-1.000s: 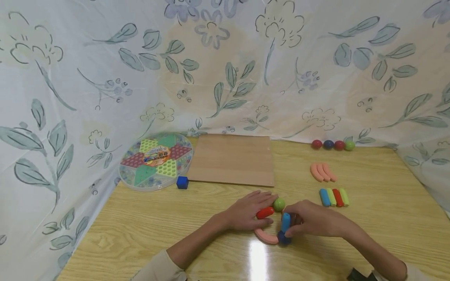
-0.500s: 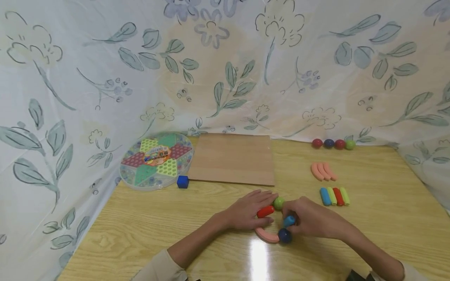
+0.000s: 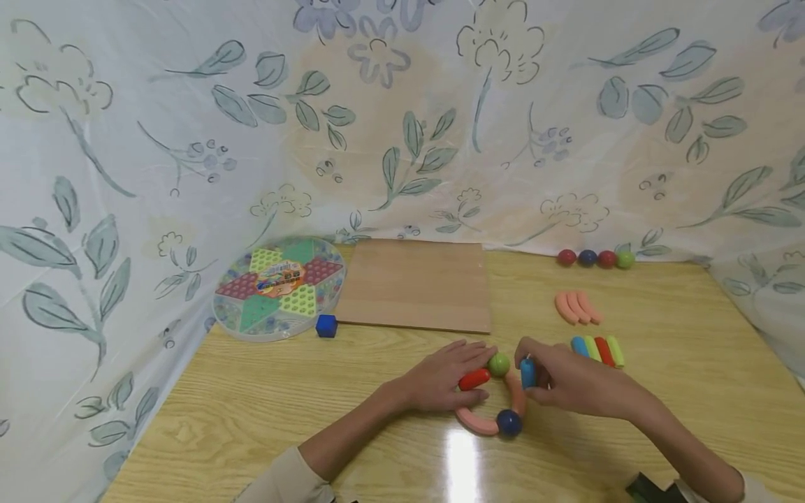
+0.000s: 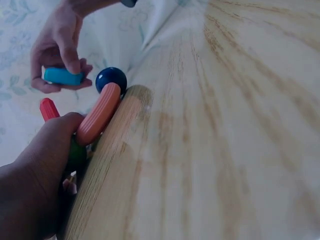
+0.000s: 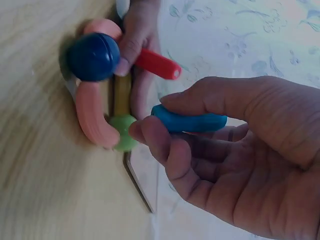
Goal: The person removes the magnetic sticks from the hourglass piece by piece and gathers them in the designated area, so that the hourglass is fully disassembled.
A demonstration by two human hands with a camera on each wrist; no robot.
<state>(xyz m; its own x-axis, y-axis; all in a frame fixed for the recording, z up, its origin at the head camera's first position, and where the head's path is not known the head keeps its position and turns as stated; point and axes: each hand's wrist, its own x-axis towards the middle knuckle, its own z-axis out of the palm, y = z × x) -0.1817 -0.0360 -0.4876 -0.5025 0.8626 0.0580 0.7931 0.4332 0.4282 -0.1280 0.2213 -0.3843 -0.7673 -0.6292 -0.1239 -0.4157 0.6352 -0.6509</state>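
My right hand [image 3: 575,381] pinches a short blue building stick [image 5: 187,120] between thumb and fingers, just right of a half-built ring. Dark blue ball [image 3: 509,423], light green ball [image 3: 499,365] and pink curved sticks [image 3: 476,423] make up that ring on the table. A yellow stick [image 5: 122,97] shows inside it in the right wrist view. My left hand [image 3: 440,383] holds the ring's left side, thumb at the front and fingers reaching the light green ball. Between them a red stick [image 3: 474,379] juts up. The left palm hides part of the ring.
Right of the hands lie several straight sticks [image 3: 607,353], with pink curved sticks [image 3: 573,309] behind and a row of balls [image 3: 588,259] by the curtain. A wooden board [image 3: 415,286], a blue cube [image 3: 326,326] and a round game board [image 3: 251,307] lie further left.
My right hand has carried the blue stick from above the dark blue ball up and right, away from the ring. One pink curved stick now shows fully. The left hand has stayed put.
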